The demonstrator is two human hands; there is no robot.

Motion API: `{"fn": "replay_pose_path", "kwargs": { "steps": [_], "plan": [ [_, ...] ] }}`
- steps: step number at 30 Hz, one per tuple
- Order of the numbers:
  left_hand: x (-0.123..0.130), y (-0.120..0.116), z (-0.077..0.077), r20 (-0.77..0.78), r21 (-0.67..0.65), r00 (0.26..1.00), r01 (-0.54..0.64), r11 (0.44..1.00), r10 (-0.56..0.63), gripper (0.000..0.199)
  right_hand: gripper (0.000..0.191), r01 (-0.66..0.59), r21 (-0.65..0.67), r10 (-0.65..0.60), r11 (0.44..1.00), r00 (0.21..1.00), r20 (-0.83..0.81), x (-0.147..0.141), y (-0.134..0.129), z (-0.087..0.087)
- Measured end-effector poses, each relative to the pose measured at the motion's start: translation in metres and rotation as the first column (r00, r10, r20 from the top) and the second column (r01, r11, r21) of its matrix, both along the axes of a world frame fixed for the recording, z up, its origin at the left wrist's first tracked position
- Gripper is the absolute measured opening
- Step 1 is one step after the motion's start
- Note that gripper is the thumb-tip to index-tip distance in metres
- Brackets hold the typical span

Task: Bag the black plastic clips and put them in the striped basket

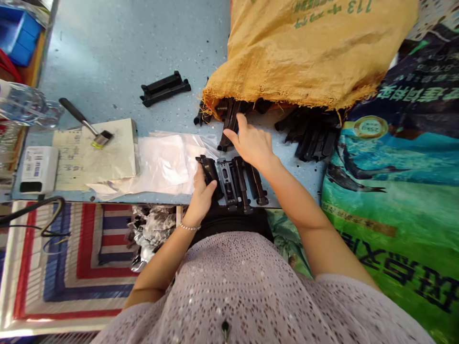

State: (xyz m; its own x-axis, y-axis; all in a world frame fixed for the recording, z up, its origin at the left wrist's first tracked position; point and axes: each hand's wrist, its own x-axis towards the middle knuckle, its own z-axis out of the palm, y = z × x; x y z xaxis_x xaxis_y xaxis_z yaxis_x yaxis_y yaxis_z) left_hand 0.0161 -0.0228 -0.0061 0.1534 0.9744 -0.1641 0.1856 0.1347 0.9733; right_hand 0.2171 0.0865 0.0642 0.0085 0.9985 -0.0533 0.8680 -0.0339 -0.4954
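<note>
My left hand (201, 197) is closed around the leftmost black plastic part (210, 173), at the end of a row near the table's front edge. Several similar long black parts (244, 184) stand side by side to its right. My right hand (254, 143) reaches to the mouth of the yellow woven sack (304, 62), thumb and fingers around another black plastic part (230, 134) that sticks out from it. More black parts (315, 138) spill from the sack to the right. One lone black part (165, 89) lies farther back on the blue table.
Clear plastic bags (165, 160) lie left of the row, beside a paper pad (96, 157) with a black-handled tool (86, 122) on it. A bottle (28, 105) and a white box (38, 169) stand at left. A green-blue sack (398, 191) fills the right side.
</note>
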Motion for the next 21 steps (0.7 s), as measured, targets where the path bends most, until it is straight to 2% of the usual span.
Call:
{"fn": "replay_pose_path", "kwargs": {
  "steps": [2,4,6,7,9,10,12,15,18,21],
  "plan": [
    [0.003,-0.004,-0.001,-0.032,-0.039,0.999,-0.007,0.999,0.006,0.07,0.075,0.065,-0.038,-0.066,0.997,0.997,-0.031,0.004,0.032,-0.006],
    [0.002,-0.003,0.007,-0.042,-0.021,0.999,-0.034,0.999,0.033,0.065,0.081,0.072,-0.048,-0.079,0.996,0.982,-0.171,0.008,0.044,-0.008],
    [0.001,0.005,0.022,0.038,0.034,0.994,-0.102,0.994,0.101,0.06,0.078,0.032,-0.022,-0.038,0.999,0.925,-0.378,0.009,0.033,-0.005],
    [0.002,0.011,0.03,0.117,0.054,0.986,-0.129,0.99,0.122,0.058,0.075,-0.006,0.003,0.007,1.0,0.878,-0.478,0.008,0.02,-0.002],
    [0.006,0.022,0.046,0.327,0.053,0.941,-0.114,0.992,0.091,0.057,0.068,-0.101,0.07,0.123,0.992,0.782,-0.61,0.0,-0.015,0.007],
    [0.01,0.028,0.053,0.428,0.043,0.902,-0.085,0.995,0.059,0.06,0.066,-0.15,0.098,0.178,0.984,0.761,-0.623,-0.005,-0.035,0.012],
    [0.018,0.035,0.063,0.557,0.036,0.83,-0.05,0.998,0.021,0.069,0.065,-0.19,0.143,0.238,0.971,0.803,-0.547,-0.018,-0.07,0.021],
    [0.022,0.037,0.071,0.554,-0.016,0.83,-0.077,0.997,0.073,0.069,0.064,-0.249,0.217,0.314,0.944,0.882,-0.352,-0.029,-0.098,0.033],
    [0.016,0.031,0.073,0.511,-0.188,0.85,-0.036,0.982,0.129,0.05,0.049,-0.351,0.209,0.404,0.913,0.851,-0.335,-0.025,-0.09,0.039],
    [0.012,0.028,0.073,0.546,-0.301,0.833,0.094,0.949,0.091,0.049,0.038,-0.267,0.236,0.338,0.934,0.874,-0.349,-0.02,-0.064,0.038]
  ]
}}
